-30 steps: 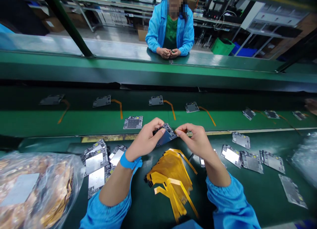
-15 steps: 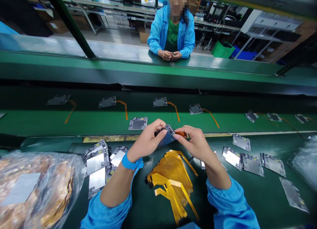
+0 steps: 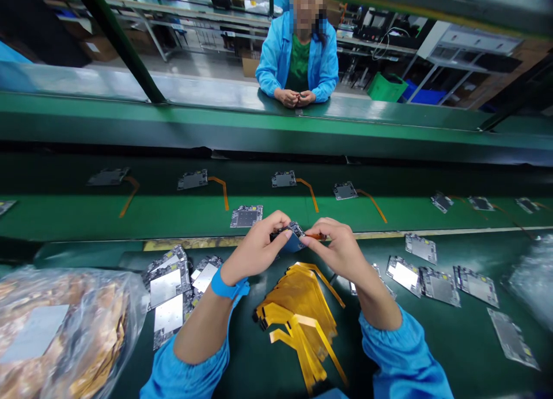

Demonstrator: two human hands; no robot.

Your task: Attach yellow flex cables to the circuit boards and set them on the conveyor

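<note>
My left hand (image 3: 254, 248) wears a blue wrist strap (image 3: 228, 285) and grips a circuit board (image 3: 292, 243) between thumb and fingers, the board tilted up. At the board's right edge, my right hand (image 3: 339, 246) pinches an orange flex cable (image 3: 318, 236), most of which its fingers cover. Whether the cable's end is seated in the board cannot be made out. Just below both hands lies a fanned pile of yellow-orange flex cables (image 3: 298, 307) on the green bench.
Beyond my hands, a green belt (image 3: 142, 217) carries several boards, most with cables attached. Board stacks lie left (image 3: 166, 288) and right (image 3: 439, 287). A plastic bag of cables (image 3: 99, 330) fills the lower left. Across the line sits a co-worker (image 3: 298, 53) in blue.
Boards on the belt have shifted slightly to the right. My hands stay nearly in place, with less of the orange cable showing by my right fingers.
</note>
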